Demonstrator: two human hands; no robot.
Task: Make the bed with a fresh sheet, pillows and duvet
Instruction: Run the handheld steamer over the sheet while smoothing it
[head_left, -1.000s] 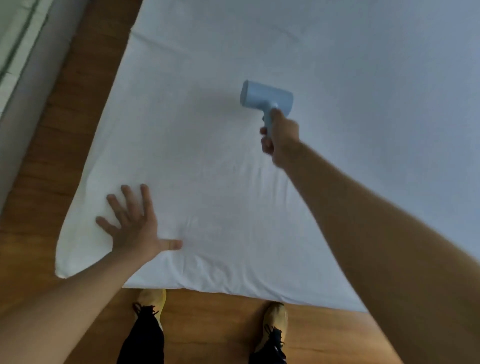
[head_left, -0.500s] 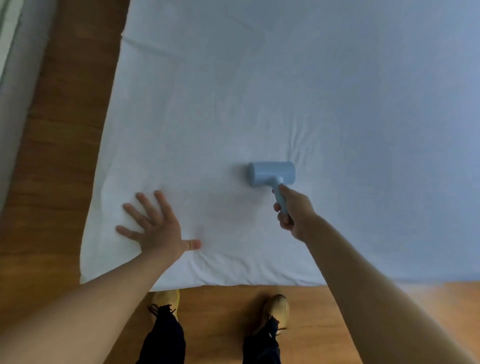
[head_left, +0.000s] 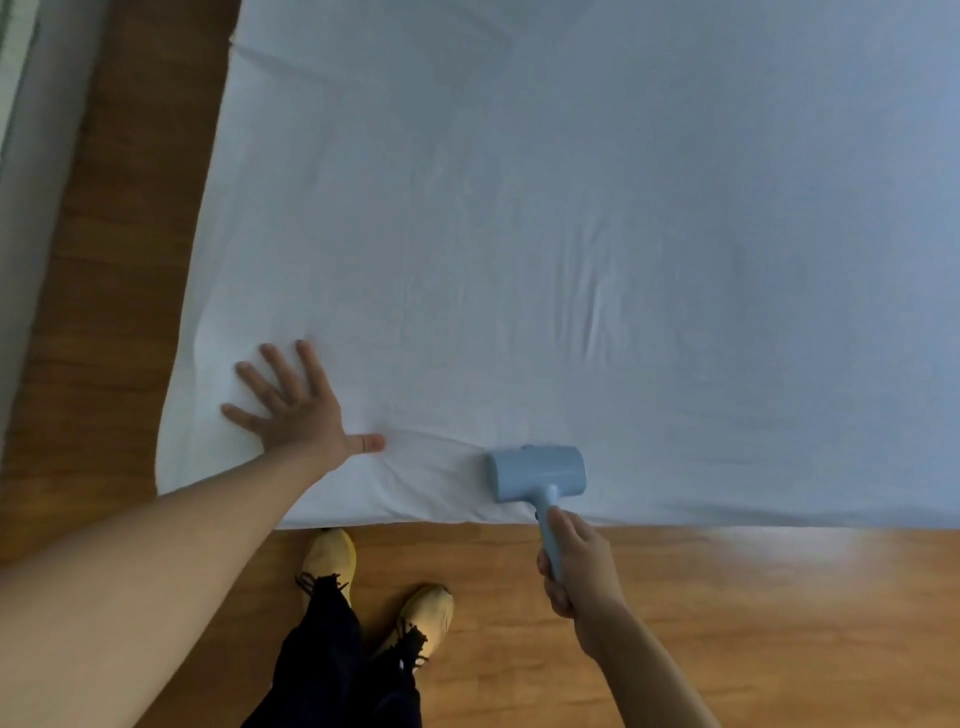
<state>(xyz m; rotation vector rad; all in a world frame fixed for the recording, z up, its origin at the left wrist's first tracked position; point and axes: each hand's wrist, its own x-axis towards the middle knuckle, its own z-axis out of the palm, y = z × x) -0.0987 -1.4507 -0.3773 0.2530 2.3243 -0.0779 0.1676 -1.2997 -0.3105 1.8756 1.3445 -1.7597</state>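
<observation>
Head, smooth white sheet (head_left: 571, 234), cylindrical roller (head_left: 537, 473)

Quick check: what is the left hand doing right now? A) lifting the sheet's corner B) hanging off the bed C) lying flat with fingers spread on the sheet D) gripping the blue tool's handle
C: the left hand lies flat, fingers spread, on the white sheet near its corner, while the right hand holds the blue tool.

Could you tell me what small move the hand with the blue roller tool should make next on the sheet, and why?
Probably lift the blue roller tool and set it down farther up for a pass over the creases. Its head sits at the near edge of the white sheet, so this stroke has no room left. The right hand grips the handle, and the left hand presses flat on the sheet's near corner, holding it taut.
</observation>
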